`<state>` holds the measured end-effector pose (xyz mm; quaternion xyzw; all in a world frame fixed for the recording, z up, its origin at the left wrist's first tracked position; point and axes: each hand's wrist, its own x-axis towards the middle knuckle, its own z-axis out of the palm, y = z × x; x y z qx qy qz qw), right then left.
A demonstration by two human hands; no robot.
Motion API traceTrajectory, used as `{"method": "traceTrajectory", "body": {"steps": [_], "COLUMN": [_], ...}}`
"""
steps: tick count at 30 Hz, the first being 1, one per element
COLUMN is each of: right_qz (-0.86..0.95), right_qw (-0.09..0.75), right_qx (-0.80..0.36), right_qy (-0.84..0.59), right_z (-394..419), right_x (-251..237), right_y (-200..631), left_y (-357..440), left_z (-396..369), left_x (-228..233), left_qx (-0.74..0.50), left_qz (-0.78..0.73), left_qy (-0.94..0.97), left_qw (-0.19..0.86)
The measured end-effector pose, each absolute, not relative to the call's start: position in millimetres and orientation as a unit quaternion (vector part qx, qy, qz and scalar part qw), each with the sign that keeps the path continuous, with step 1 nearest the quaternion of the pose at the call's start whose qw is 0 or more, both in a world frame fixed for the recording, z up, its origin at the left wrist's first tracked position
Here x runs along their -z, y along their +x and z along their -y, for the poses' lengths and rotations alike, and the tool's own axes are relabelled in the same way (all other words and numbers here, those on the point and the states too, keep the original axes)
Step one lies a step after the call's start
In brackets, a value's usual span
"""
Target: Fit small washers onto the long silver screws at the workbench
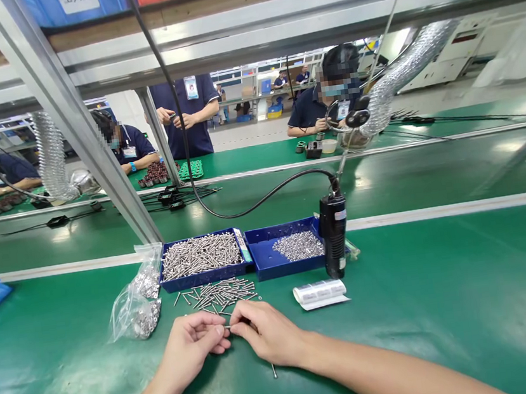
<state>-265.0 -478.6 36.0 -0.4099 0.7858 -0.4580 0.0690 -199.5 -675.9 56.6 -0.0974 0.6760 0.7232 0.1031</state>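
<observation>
Your left hand (190, 350) and right hand (274, 335) pinch one screw (228, 327), ends hidden in your grip, over the counter (424, 305), its near edge cut off.

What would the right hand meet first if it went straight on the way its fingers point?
Most likely the left hand, just ahead of the right hand, with a thin metal piece between their fingertips. Exact depth is hard to judge from this single view.
</observation>
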Motion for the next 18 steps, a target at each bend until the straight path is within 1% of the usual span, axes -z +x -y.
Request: {"method": "traceTrajectory", "body": {"steps": [6, 11, 14, 18], "right_qz": [-0.767, -0.748, -0.734, -0.723], "right_qw": [0.062, 0.111, 0.138, 0.173], "right_qx": [0.472, 0.529, 0.561, 0.564], "right_qy": [-0.43, -0.386, -0.356, -0.36], "right_z": [476.9, 476.8, 478.7, 477.8], "right_x": [-34.8, -35.3, -30.9, -34.9], "right_y": [-268.0, -268.7, -268.1, -269.7], "left_y": [-198.9, -199.8, -198.4, -195.0], "left_z": [678.4, 680.7, 680.5, 679.1], "left_x": [-57.5, -57.1, -58.5, -62.4], "left_qx": [-0.746, -0.725, -0.666, -0.514], "left_qz": [-0.641, -0.674, -0.743, -0.85], "left_qy": [-0.114, -0.084, -0.017, 0.11], "left_qw": [0.14, 0.117, 0.07, -0.011]}}
